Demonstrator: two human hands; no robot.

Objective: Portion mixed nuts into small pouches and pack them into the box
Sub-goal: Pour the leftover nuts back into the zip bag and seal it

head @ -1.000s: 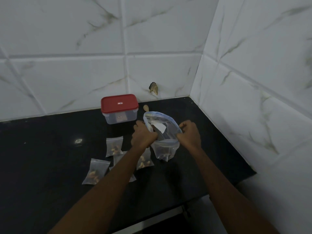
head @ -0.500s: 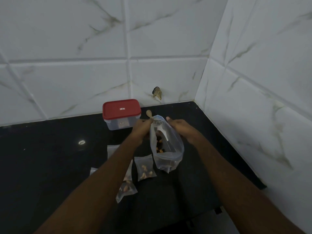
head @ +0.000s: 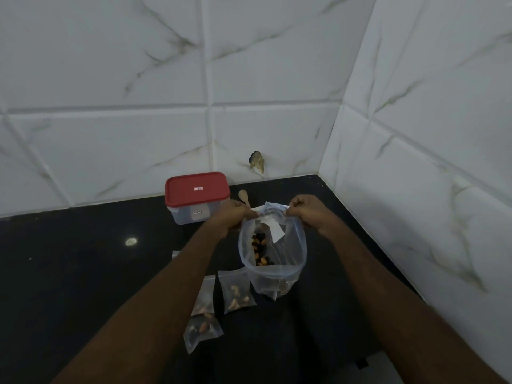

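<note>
Left hand: pinches the zip bag's left rim.
Right hand: pinches the right rim.
Mixed nuts: inside.
Pouches: near left, filled.
Red-lidded box: far left, closed.

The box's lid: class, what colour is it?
Red, with a small label at its centre; the lid shows best in the head view.

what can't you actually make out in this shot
Head view only:
- Inside of the red-lidded box: closed lid hides it; its label is too small to read.
- Wooden spoon: lower part behind the left hand gripping the big bag.
- Pouches: the left forearm covers some, so no full count.
</note>
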